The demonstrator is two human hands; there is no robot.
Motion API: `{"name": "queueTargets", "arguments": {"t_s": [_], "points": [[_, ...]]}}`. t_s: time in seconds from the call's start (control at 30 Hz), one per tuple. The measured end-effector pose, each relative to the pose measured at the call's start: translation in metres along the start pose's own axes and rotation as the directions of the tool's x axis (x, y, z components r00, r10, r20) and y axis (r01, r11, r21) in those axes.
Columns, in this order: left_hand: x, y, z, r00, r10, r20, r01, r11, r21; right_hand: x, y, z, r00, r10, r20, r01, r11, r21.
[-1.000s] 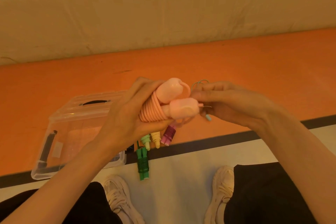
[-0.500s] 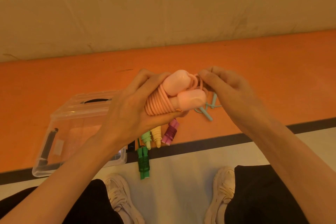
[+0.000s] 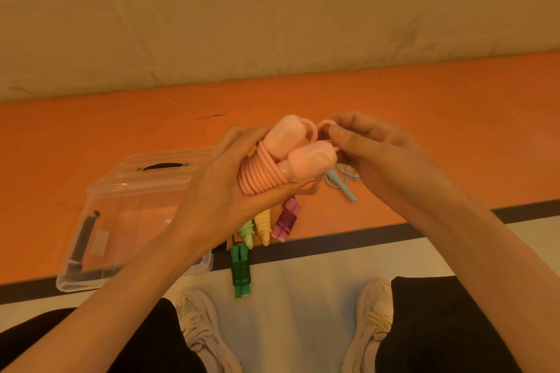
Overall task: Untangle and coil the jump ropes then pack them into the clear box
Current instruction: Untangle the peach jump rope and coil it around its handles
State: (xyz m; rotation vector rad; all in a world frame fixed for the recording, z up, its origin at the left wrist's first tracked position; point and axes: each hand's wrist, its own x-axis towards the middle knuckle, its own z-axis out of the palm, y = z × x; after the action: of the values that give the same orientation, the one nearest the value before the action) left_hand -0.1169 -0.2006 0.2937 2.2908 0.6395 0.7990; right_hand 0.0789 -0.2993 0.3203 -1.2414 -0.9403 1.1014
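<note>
My left hand (image 3: 224,188) grips a pink jump rope (image 3: 288,154) in the air, its cord coiled round the two pink handles. My right hand (image 3: 372,154) pinches a loose pink loop of that cord near the handle tops. On the orange floor below lie coiled ropes: a purple one (image 3: 286,219), a yellow one (image 3: 263,225), a light green one (image 3: 247,235) and a dark green one (image 3: 241,274). A loose light blue rope (image 3: 341,183) lies under my right hand. The clear box (image 3: 127,215) sits at the left with its lid on.
My two shoes (image 3: 200,327) and dark trouser legs are at the bottom on a pale floor strip. A black line (image 3: 454,218) divides pale from orange floor. A beige wall rises behind the orange strip.
Both hands rose a little with the pink rope. My right hand shifted from the handle end up to the loose pink loop, uncovering more of the light blue rope below.
</note>
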Motion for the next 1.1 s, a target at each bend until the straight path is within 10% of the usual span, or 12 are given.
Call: {"name": "queueTargets", "arguments": {"t_s": [0.13, 0.3, 0.63, 1.1], "points": [[0.003, 0.002, 0.004, 0.999, -0.046, 0.011, 0.047, 0.994, -0.094, 0.001, -0.001, 0.002, 0.993, -0.111, -0.035, 0.113, 0.989, 0.092], [0.003, 0.000, 0.003, 0.995, -0.074, 0.060, 0.080, 0.990, -0.118, -0.001, -0.010, 0.000, 0.952, -0.305, 0.033, 0.300, 0.904, -0.303], [-0.005, -0.001, 0.004, 0.988, 0.025, 0.152, -0.049, 0.987, 0.154, 0.002, -0.001, -0.007, 1.000, 0.018, -0.009, -0.020, 0.737, -0.676], [-0.004, -0.001, 0.002, 0.993, 0.023, 0.118, -0.030, 0.998, 0.056, -0.001, -0.011, -0.011, 0.986, 0.167, -0.003, -0.162, 0.957, -0.242]]}}
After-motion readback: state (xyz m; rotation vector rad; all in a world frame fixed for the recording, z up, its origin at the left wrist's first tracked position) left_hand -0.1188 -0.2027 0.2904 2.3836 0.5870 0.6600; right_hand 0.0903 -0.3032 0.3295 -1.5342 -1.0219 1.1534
